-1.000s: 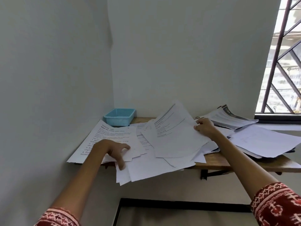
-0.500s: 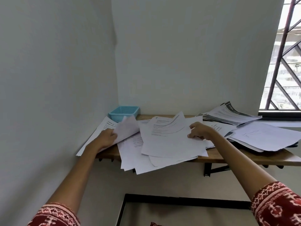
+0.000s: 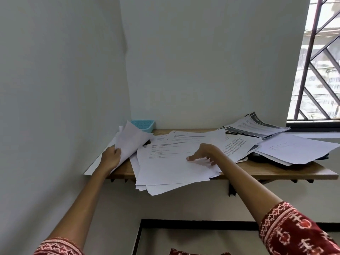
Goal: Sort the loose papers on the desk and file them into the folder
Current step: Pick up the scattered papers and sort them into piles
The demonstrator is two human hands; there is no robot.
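Loose white printed sheets lie scattered over a wooden wall-mounted desk (image 3: 257,172). My left hand (image 3: 111,157) grips a few sheets (image 3: 130,140) at the desk's left end, and they curl upward toward the wall. My right hand (image 3: 202,153) rests with spread fingers on the central pile of papers (image 3: 169,166), which hangs over the front edge. A dark folder (image 3: 266,159) lies mostly hidden under sheets on the right.
A small light-blue basket (image 3: 144,125) stands in the back left corner. Printed booklets with dark bands (image 3: 257,126) are stacked at the back right by the barred window (image 3: 316,61). Walls close in at left and behind.
My left hand has lifted the left sheets up off the desk. My right hand has laid its raised sheets down flat on the central pile and now rests on them.
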